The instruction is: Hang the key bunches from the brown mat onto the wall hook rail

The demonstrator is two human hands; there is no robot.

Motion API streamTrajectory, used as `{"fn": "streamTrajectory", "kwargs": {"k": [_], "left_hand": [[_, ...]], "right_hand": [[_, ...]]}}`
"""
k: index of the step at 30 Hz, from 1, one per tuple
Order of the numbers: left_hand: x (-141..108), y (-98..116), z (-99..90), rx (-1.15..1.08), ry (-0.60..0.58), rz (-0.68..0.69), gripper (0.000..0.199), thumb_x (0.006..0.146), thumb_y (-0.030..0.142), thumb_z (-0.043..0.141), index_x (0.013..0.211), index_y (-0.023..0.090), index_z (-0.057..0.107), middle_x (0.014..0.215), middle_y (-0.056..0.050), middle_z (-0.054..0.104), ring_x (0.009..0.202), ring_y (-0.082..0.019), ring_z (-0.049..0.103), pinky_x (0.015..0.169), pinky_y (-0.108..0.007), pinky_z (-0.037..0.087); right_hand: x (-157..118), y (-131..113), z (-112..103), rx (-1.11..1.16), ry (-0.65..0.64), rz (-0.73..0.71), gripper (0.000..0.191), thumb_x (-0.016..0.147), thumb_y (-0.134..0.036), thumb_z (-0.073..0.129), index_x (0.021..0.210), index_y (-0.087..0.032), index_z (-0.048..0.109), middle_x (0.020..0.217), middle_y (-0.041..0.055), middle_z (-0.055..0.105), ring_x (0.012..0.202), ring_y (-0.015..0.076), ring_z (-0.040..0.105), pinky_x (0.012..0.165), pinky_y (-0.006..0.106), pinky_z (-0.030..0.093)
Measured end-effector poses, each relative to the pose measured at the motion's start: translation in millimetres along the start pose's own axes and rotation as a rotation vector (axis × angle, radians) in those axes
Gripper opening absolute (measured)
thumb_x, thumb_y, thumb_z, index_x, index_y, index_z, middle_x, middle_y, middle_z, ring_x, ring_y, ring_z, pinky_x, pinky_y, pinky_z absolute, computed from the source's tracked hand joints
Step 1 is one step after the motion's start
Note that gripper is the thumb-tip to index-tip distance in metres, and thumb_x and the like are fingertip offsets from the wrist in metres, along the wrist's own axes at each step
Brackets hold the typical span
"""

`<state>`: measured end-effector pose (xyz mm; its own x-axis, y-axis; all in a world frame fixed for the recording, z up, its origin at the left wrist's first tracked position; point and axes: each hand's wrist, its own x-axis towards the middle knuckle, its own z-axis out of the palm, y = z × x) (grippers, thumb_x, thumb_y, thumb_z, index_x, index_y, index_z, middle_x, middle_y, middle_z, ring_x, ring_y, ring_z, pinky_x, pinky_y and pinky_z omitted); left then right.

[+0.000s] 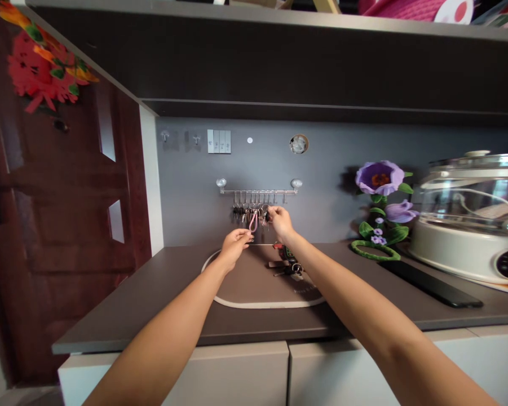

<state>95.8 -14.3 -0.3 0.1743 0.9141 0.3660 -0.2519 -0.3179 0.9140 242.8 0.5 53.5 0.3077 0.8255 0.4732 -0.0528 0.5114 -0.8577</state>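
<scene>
A metal hook rail [257, 192] is fixed to the grey wall by two round mounts, and several bunches of keys [242, 212] hang from its hooks. Among them dangles a pink key strap [253, 221]. My left hand [235, 246] is closed, its fingertips pinching at the strap's lower end. Up by the right part of the rail, my right hand [281, 222] is closed on a bunch of keys [266, 215], partly hidden by the fingers. Below, more keys [288, 267] lie on a brown mat [245, 276], partly behind my right forearm.
A purple knitted flower ornament [379, 179] stands to the right, beside a white appliance with a clear cover [469, 231]. A black phone [433, 285] lies on the counter [152, 299]. Overhead juts a dark shelf [279, 67]. A red-brown door [67, 225] is at left.
</scene>
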Motion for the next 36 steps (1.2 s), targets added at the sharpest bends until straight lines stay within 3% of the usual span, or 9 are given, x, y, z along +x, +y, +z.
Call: {"fn": "streamTrajectory", "kwargs": {"k": [4, 15, 36], "left_hand": [[-2.0, 1.6, 0.9, 0.012, -0.017, 0.004, 0.021, 0.066, 0.031, 0.064, 0.08, 0.015, 0.061, 0.08, -0.008, 0.064, 0.073, -0.014, 0.059, 0.067, -0.025, 0.042], [-0.2, -0.4, 1.2, -0.002, -0.031, -0.01, 0.018, 0.067, 0.029, 0.063, 0.078, 0.015, 0.061, 0.076, -0.007, 0.064, 0.067, -0.012, 0.058, 0.06, -0.022, 0.041], [-0.8, -2.5, 0.4, 0.041, -0.056, -0.021, 0.019, 0.067, 0.027, 0.063, 0.08, 0.014, 0.06, 0.076, -0.007, 0.065, 0.063, -0.011, 0.056, 0.056, -0.021, 0.039]], "right_hand": [[12.3, -7.6, 0.8, 0.023, 0.06, 0.039, 0.008, 0.076, -0.024, 0.048, 0.071, -0.018, 0.045, 0.06, -0.0025, 0.048, 0.054, 0.0086, 0.052, 0.053, 0.024, 0.049], [40.5, -8.3, 6.9, 0.027, 0.173, 0.1, 0.015, 0.076, -0.017, 0.048, 0.061, -0.017, 0.044, 0.049, -0.0043, 0.043, 0.043, 0.0058, 0.045, 0.049, 0.024, 0.05], [46.2, 5.9, 5.4, 0.077, 0.141, 0.154, 0.012, 0.078, -0.017, 0.046, 0.066, -0.017, 0.045, 0.048, -0.0047, 0.043, 0.044, 0.0062, 0.046, 0.05, 0.023, 0.051]]}}
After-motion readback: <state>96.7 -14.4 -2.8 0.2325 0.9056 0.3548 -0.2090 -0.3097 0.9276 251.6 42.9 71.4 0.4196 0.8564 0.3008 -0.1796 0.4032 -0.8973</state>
